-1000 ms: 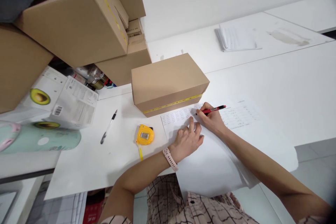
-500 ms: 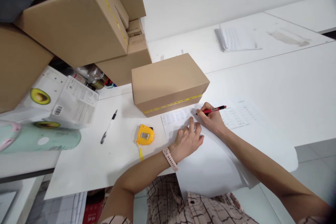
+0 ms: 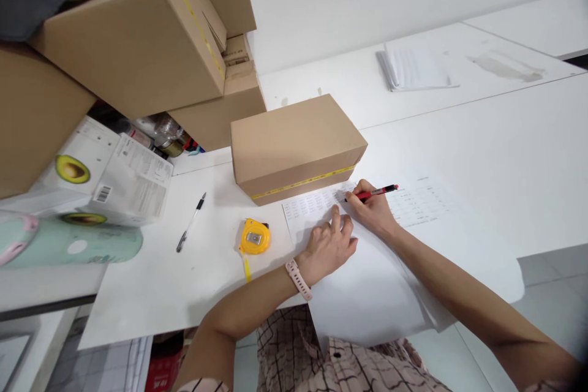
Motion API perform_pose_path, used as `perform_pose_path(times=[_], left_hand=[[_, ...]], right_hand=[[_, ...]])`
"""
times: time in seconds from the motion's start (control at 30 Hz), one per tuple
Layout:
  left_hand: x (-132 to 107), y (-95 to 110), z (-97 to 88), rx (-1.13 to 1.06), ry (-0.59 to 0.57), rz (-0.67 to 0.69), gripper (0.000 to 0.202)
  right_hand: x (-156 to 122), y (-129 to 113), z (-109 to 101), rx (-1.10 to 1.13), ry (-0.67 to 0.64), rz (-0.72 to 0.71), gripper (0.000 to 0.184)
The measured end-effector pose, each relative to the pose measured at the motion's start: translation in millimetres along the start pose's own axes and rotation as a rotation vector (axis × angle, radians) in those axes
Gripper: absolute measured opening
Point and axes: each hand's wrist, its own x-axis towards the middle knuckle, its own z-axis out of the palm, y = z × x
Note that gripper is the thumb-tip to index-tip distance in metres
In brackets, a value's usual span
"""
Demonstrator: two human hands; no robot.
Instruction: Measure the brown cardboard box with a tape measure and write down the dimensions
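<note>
White worktop (image 3: 459, 141); on it one brown carton (image 3: 294, 141) with yellow strip. Printed paper (image 3: 362, 294), sheet count unclear, in front of carton. Two forearms reaching in from near side. Left hand (image 3: 328, 248): in front of carton, palm down on paper, fingers loosely spread, gripping nothing. Right hand (image 3: 372, 211): near carton's front right corner, fingers pinching red pen (image 3: 381, 190), tip at paper. One yellow tape measure (image 3: 255, 237), front-left of carton. Second pen (image 3: 190, 223) left of carton. Versus earlier frame: view nudged slightly, arrangement same.
</note>
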Motion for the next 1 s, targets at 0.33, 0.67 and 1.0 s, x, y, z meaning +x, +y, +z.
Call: perform_pose_path(times=[0.33,0.67,1.0], left_hand=[[2,-1,-0.4,-0.049,-0.055,-0.006,0.053],[-38,-31,-29.1,-0.176,0.16,-0.116,0.025],[-137,-101,11.8,-0.222,0.419,-0.75,0.071]], right_hand=[[-7,-11,-13,-0.144,0.043,-0.14,0.016],[-45,-2,-48,-0.963,-0.28,-0.71,0.036],[-57,-8,-41,-0.846,-0.199,-0.845,0.043]])
